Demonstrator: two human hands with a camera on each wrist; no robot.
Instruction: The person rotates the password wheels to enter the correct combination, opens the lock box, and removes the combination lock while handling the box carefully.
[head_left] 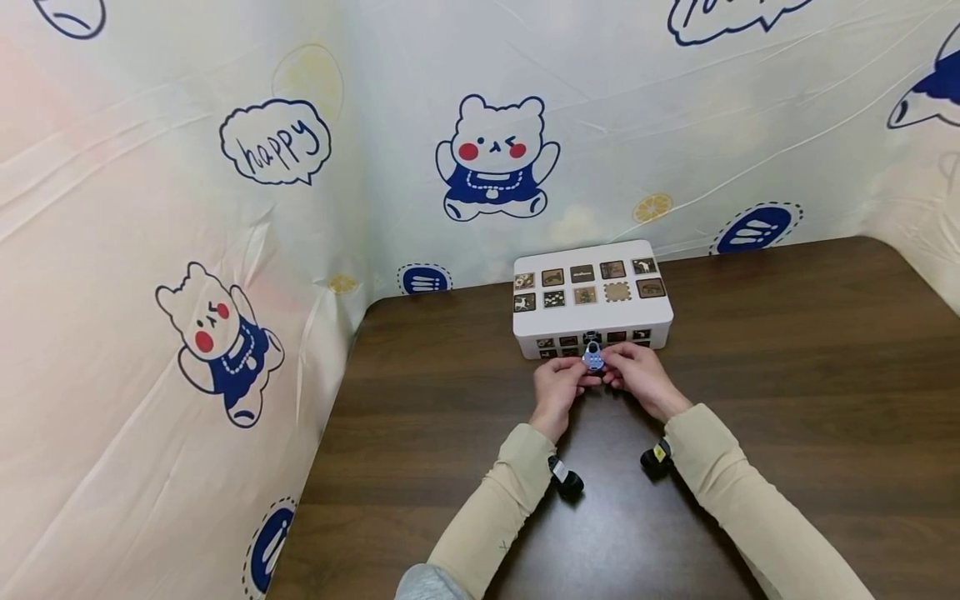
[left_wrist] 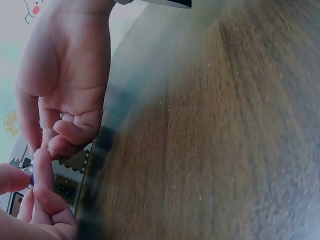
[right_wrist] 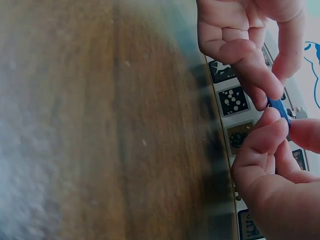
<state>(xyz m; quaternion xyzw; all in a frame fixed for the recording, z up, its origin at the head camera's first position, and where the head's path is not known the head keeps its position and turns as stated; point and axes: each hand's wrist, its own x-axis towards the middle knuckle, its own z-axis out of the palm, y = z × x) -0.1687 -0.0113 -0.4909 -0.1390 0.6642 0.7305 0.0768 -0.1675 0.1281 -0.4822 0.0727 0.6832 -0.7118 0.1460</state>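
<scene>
A small blue padlock (head_left: 593,358) with number dials and a dark shackle sits at the front of a white rectangular box (head_left: 581,316). My left hand (head_left: 557,387) pinches its left side between thumb and fingers, while my right hand (head_left: 641,375) pinches the right side. In the right wrist view the padlock's blue edge (right_wrist: 279,111) shows between the fingertips of both hands. Just above it, in front of the box, is a metal latch (head_left: 592,337). Fingers cover much of the padlock in both wrist views, and whether the shackle passes through the latch cannot be told.
The box, printed with brown and black picture squares, stands near the back edge of a dark wooden table (head_left: 435,400). Behind and to the left hangs a pale curtain (head_left: 390,150) with bear drawings. A black wrist camera (head_left: 567,483) hangs below the left forearm.
</scene>
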